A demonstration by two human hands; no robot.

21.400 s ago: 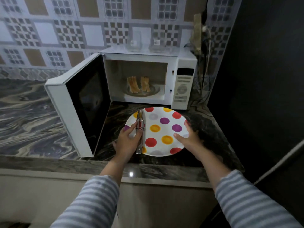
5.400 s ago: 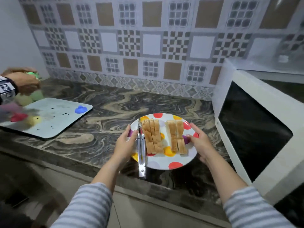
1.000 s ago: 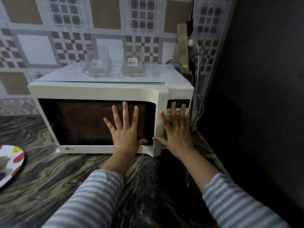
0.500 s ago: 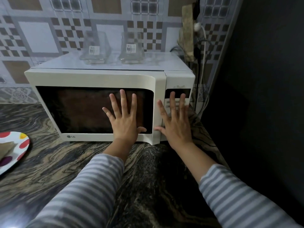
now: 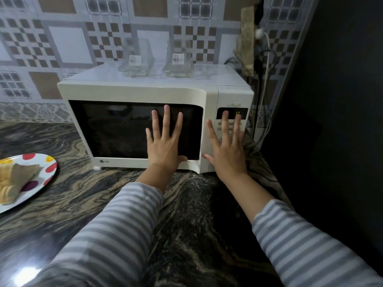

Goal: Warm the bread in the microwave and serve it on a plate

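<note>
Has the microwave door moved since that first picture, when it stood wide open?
Yes. The microwave door has swung shut, now flush beside the fixed control panel, with the left hand flat on its window.

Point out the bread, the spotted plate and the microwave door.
bread [image 5: 14, 181], head view, on the crust of the slices.
spotted plate [image 5: 48, 169], head view, on its right rim.
microwave door [image 5: 116, 133], head view, on the dark window.

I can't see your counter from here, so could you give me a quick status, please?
Both hands open: left hand flat on the microwave door, right hand over its panel. Bread on plate. Nothing blocking.
</note>
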